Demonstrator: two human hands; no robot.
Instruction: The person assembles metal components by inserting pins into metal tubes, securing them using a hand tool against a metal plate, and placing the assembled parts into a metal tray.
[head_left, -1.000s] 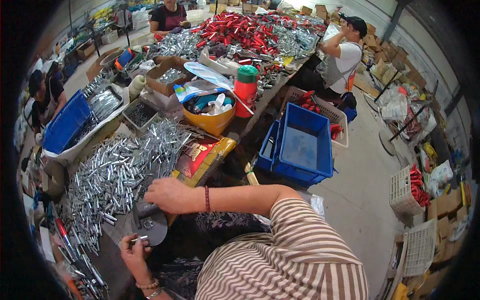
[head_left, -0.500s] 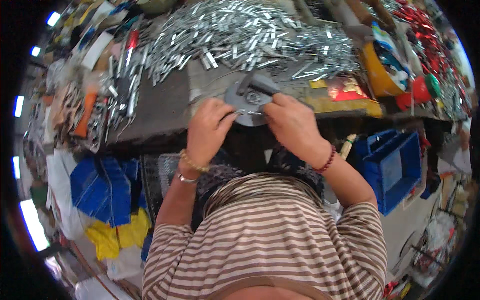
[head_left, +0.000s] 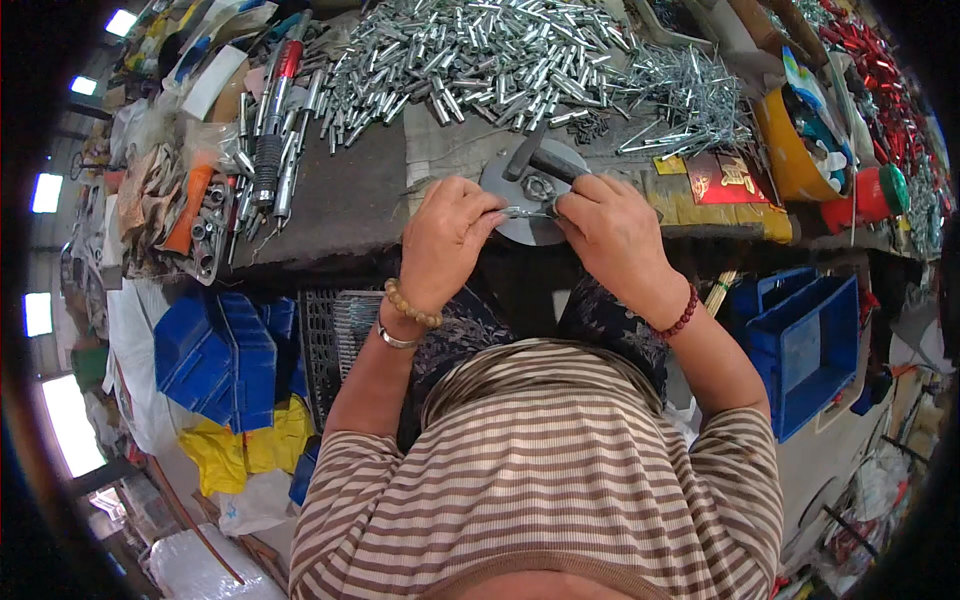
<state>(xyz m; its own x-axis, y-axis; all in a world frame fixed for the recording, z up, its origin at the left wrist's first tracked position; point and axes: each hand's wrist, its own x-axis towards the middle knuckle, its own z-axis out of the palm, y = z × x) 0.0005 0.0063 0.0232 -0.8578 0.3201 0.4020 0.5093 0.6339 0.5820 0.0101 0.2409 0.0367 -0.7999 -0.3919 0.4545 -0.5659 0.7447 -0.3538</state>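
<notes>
Carefully: left hand (head_left: pixel 447 232), right hand (head_left: pixel 612 228) each pinching small metal piece (head_left: pixel 524 212); keep over round steel plate (head_left: pixel 530 205), ends aligned.

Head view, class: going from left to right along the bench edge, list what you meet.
Orange tool handle → black-handled tools → left hand → small metal piece → right hand → red packet → yellow bowl → red cup.

bright even daylight, windows glaring at left rim, strong fisheye bending, black vignette corners.
</notes>
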